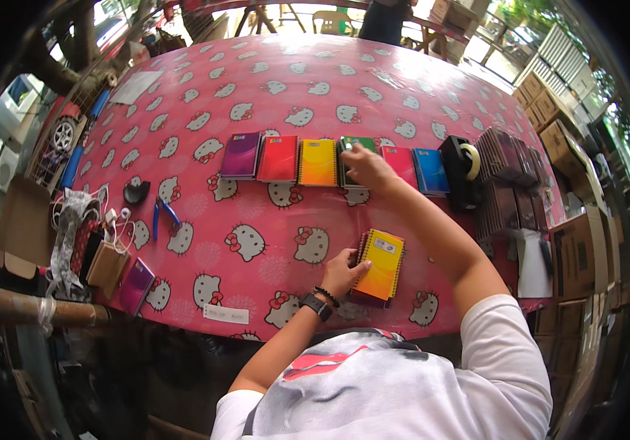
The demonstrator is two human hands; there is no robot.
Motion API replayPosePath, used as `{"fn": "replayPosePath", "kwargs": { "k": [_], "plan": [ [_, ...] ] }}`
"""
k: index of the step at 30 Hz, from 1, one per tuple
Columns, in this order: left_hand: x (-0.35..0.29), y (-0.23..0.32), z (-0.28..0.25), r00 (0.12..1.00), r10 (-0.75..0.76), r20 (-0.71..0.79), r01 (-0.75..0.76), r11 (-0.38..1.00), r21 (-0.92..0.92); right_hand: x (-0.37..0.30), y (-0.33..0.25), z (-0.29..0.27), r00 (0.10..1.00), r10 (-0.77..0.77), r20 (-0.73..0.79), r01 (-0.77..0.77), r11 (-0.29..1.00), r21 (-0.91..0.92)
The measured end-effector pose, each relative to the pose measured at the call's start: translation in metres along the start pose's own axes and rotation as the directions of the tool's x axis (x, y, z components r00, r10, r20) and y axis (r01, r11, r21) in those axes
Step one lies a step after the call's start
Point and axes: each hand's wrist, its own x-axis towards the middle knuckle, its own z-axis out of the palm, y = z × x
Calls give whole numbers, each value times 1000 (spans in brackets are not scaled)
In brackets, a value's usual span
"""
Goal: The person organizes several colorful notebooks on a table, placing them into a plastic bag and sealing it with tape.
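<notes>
A small stack of spiral notebooks (381, 265), a yellow one on top, lies near the table's front edge. My left hand (343, 273) grips its left side, the thumb on the yellow cover. Farther away, a row of notebooks runs across the table: purple (240, 155), red (278, 158), yellow (318, 163), green (360, 143), pink-red (401, 166) and blue (431, 170). My right hand (365, 167) reaches to the green one, its bent fingers closed at the cover and partly hiding it.
A black tape dispenser (463, 172) and wrapped notebook stacks (502, 158) stand at the right. Blue-handled pliers (165, 214), a lone purple notebook (137, 286) and a paper strip (226, 314) lie left. Cardboard boxes (579, 253) line the right side.
</notes>
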Motion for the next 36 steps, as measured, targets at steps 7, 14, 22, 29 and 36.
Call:
{"fn": "replayPosePath", "kwargs": {
  "k": [7,14,22,29,36],
  "plan": [
    [-1,-7,-5,1000,-10,20,12,995,-103,-57,27,-123,886,438,-153,-223,692,687],
    [9,-11,-9,992,-96,77,113,955,-275,-112,-21,-119,773,-253,582,-307,653,692],
    [2,-1,-3,996,-44,73,52,992,-113,-98,9,-23,927,217,-306,-189,975,119],
    [4,-10,-3,998,-6,70,17,987,-158,-124,40,-13,938,335,-84,-321,936,145],
    [4,-5,-5,999,4,47,2,993,-117,-132,14,-21,887,373,-272,-407,910,-81]
  ]
}}
